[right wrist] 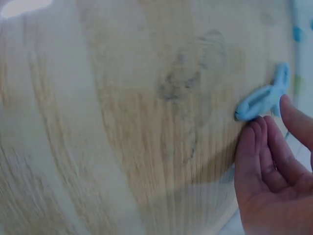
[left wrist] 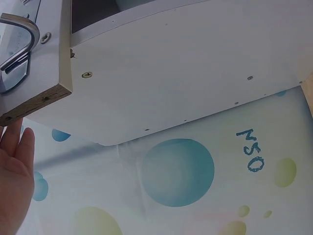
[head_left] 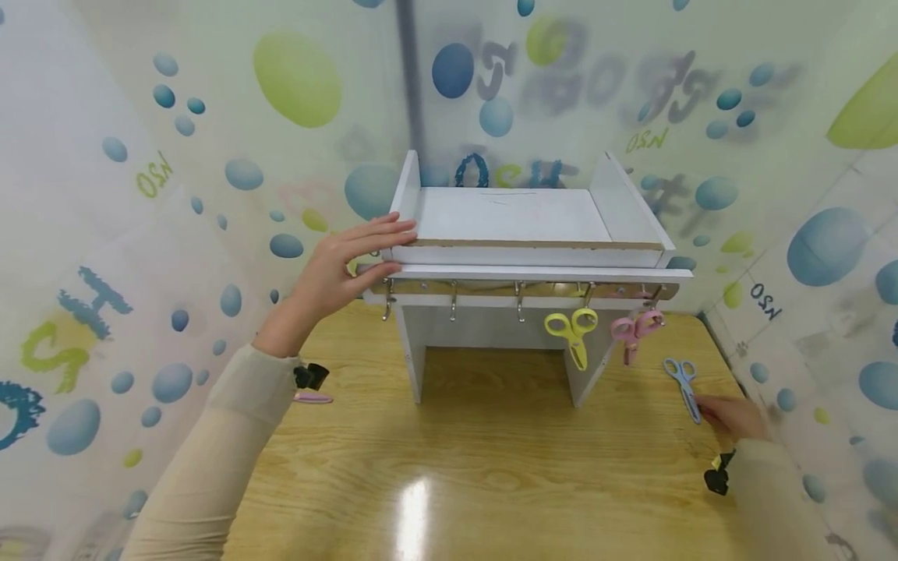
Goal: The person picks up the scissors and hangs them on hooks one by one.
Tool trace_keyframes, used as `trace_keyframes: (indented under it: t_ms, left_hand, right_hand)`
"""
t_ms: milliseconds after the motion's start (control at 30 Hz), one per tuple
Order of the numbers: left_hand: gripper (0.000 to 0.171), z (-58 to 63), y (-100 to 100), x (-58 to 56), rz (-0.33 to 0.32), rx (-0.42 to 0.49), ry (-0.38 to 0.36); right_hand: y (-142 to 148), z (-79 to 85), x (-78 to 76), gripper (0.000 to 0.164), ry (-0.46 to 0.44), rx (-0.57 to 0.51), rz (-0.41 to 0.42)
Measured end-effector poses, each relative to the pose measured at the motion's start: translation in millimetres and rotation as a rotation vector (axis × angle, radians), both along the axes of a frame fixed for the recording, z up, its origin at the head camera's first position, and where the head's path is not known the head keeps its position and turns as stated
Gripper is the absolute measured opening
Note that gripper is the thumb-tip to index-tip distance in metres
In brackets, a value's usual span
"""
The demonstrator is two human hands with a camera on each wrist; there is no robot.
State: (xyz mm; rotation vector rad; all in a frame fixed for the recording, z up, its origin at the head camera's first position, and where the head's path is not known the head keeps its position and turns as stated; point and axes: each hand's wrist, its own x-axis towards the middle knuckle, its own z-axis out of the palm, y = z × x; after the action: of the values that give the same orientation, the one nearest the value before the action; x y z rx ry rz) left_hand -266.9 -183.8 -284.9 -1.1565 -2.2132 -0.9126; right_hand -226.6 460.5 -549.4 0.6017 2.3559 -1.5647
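A white wooden rack [head_left: 501, 214] stands on the table, a metal strip with several hooks [head_left: 520, 302] along its front. My left hand [head_left: 351, 265] rests at the rack's left end, fingers extended over the corner and thumb at the front board. In the left wrist view, fingertips [left wrist: 24, 144] sit right at the board's end. My right hand [head_left: 733, 417] pinches the blade end of blue scissors [head_left: 682, 378] at the table's right side; in the right wrist view their handles [right wrist: 257, 103] point away beyond the fingers. Yellow scissors [head_left: 574, 331] and pink scissors [head_left: 634, 331] hang from hooks on the right.
A pink item [head_left: 312, 398] lies on the wooden table [head_left: 491, 460] at the left, partly hidden by the left wrist's camera. Patterned sheets [head_left: 295, 156] with blue and green dots enclose the table at the back and sides.
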Motion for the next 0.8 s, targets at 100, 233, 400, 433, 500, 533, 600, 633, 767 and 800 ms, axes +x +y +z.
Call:
trace_keyframes:
  t_ms: [100,233,400,433,500,533,600,633,767,800]
  left_hand:
    - [0.049,0.1,-0.6,0.2,0.0,0.002,-0.002]
    - [0.049,-0.8,-0.5,-0.9,-0.004,0.001,-0.006]
    - [0.048,0.4,-0.5,-1.4,-0.005,0.008,0.008]
    - [0.048,0.7,-0.6,-1.3,-0.004,0.008,0.009]
    - [0.048,1.0,-0.6,-0.8,0.0,0.001,0.008]
    - [0.048,0.8,-0.6,-0.6,0.004,-0.003,0.005]
    - [0.048,0.4,-0.5,-0.2,0.009,-0.008,-0.002]
    - [0.048,0.2,-0.4,-0.1,0.01,-0.01,-0.005]
    - [0.048,-0.9,0.2,-0.4,0.009,-0.006,-0.006]
    - [0.048,-1.1,0.4,-0.6,0.009,-0.006,-0.005]
  right_hand:
    - [-4.2,-6.8,-3.9,0.048,0.033,0.39,0.077]
    - [-15.0,-4.4,-5.0,0.042,0.065,0.553,0.114]
    - [-25.8,7.0,-6.2,0.037,0.056,0.582,0.115]
    - [-26.7,8.8,-6.4,0.037,0.055,0.587,0.119]
    - [-26.6,10.5,-6.4,0.037,0.043,0.576,0.122]
    - [-25.9,10.6,-6.4,0.037,0.036,0.576,0.13]
    - [-23.7,11.3,-6.4,0.037,0.024,0.568,0.134]
    - [-22.4,11.2,-6.5,0.037,0.014,0.553,0.127]
    - [-17.5,8.8,-5.3,0.033,-0.022,0.391,0.057]
    - [-16.5,7.6,-4.4,0.03,-0.031,0.311,0.031]
